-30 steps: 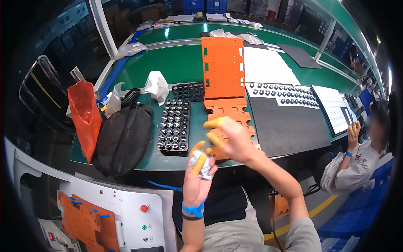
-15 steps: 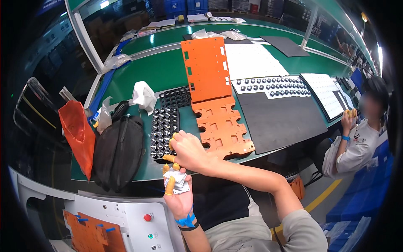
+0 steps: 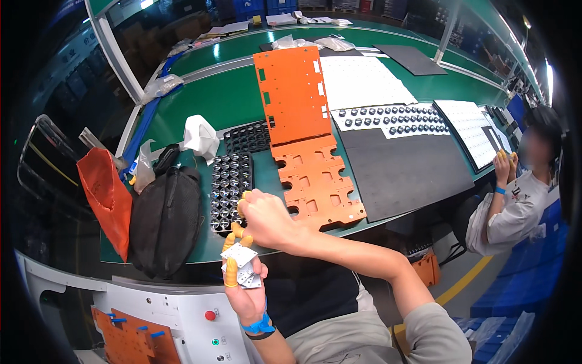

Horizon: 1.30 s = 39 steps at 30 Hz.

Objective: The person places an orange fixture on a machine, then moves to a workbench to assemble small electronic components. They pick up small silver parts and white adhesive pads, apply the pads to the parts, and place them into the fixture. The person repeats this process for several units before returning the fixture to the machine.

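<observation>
Your left hand (image 3: 245, 297) is pinching overlapping thin white plates (image 3: 242, 253), dotted with small dark spots, just off the near edge of the table (image 3: 209, 247). Your right hand (image 3: 267, 219) is curling over the near right corner of a black tray (image 3: 251, 175) of glossy round parts (image 3: 224, 203); whether it is pinching one, I cannot tell. Beyond it, a bare green strip is separating tray from orange fixture (image 3: 327, 209). Unlike a second ago, that hand is no longer hovering before the fixture.

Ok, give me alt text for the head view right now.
The person's right hand is at the near end of a black tray of round parts, while the left hand holds small white plates. An orange fixture sits right of the tray; a co-worker is farther right.
</observation>
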Motion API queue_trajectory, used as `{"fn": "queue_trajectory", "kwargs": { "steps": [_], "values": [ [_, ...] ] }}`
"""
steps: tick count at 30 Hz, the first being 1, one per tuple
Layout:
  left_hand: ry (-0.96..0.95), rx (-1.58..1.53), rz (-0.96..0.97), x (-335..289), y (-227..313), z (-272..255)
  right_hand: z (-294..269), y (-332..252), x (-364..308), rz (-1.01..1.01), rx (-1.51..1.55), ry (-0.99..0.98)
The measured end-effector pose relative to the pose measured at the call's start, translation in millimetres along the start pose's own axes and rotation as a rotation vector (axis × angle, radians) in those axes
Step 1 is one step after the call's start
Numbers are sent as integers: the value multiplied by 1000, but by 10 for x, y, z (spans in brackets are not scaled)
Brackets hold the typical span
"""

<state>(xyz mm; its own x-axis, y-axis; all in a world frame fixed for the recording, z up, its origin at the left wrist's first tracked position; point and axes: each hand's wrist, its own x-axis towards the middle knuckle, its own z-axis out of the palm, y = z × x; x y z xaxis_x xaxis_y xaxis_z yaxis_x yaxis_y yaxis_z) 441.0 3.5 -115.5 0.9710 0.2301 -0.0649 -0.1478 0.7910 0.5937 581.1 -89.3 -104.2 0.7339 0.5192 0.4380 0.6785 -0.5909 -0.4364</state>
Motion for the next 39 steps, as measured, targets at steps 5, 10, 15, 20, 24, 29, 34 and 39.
{"fn": "queue_trajectory", "kwargs": {
  "steps": [5,10,15,20,24,29,34,39],
  "values": [
    [-111,-34,-9,98,-78,4,-409,101,-122,248,231,84],
    [-160,9,-54,210,-164,195,-982,97,-391,295,580,203],
    [-275,7,-145,249,-313,416,-1430,28,-699,80,571,65],
    [-266,35,-148,191,-457,571,-1516,61,-834,90,559,5],
    [-311,171,-5,187,-538,635,-1497,97,-895,133,558,20],
    [-312,372,66,205,-563,632,-1426,195,-913,44,491,90],
    [-297,498,135,206,-576,587,-1422,203,-919,143,403,36],
    [-271,619,305,233,-673,604,-1400,296,-918,153,492,-4]
  ]
}}
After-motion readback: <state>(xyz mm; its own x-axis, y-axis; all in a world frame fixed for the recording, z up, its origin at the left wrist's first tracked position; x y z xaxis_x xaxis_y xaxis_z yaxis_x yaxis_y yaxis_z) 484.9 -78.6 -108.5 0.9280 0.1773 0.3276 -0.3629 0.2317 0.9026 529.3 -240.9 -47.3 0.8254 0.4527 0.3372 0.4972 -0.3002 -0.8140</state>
